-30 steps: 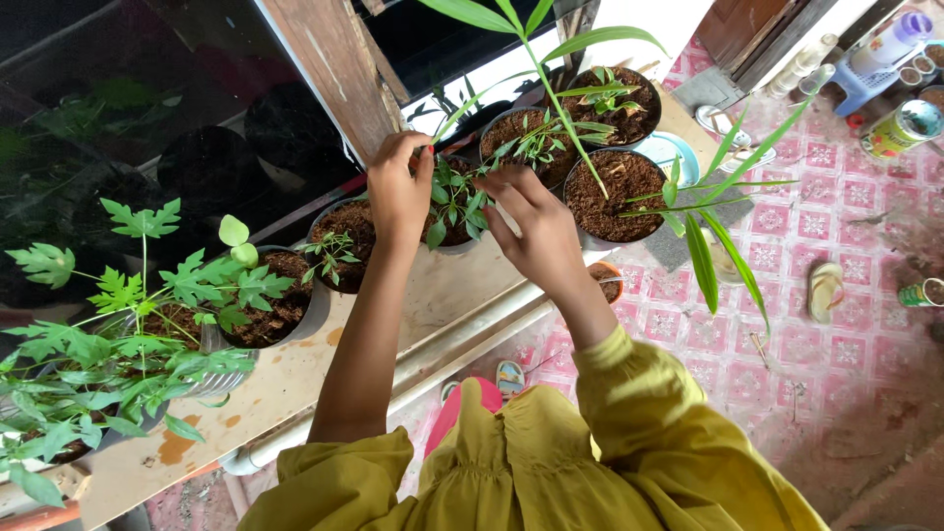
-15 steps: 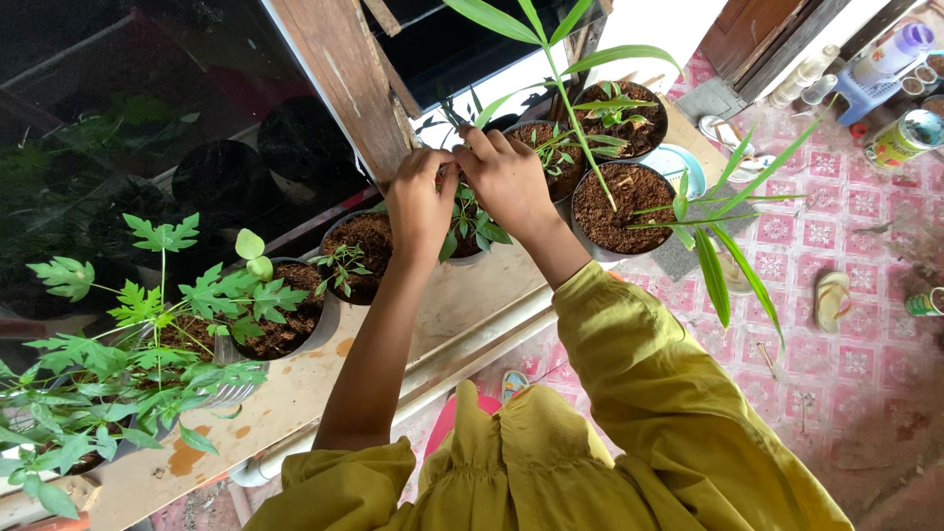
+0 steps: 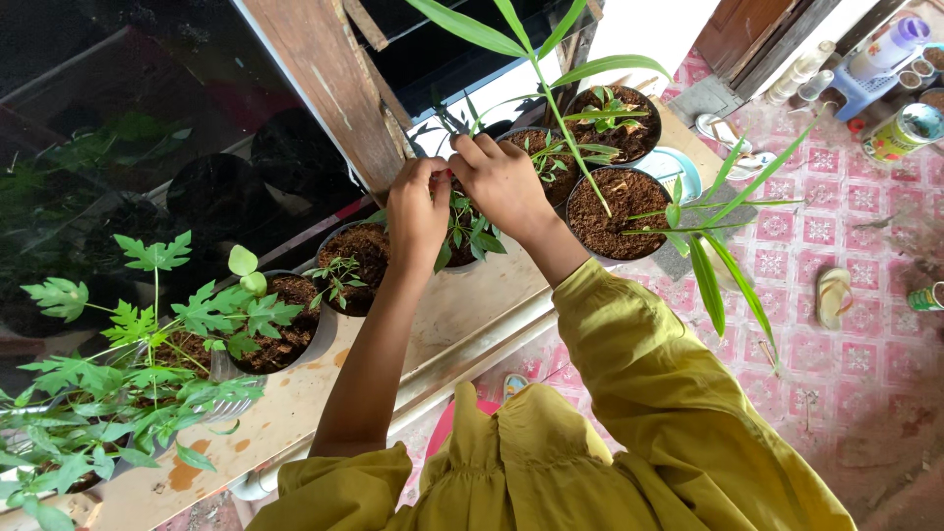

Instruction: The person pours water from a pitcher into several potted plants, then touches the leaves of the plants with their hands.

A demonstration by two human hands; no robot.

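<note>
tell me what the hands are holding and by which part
Both the left hand and right hand pinch at the top of the small leafy plant in the middle pot; the exact grip is hidden behind the fingers.

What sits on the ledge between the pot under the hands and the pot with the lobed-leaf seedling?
In the head view, one pot of brown soil with a small green seedling stands between them.

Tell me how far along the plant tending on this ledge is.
Done: nothing shows as finished; the other pots all hold soil and seedlings. In hand: left hand and right hand meet over the small leafy plant, fingers pinched at its top. Left: cannot tell.
</note>
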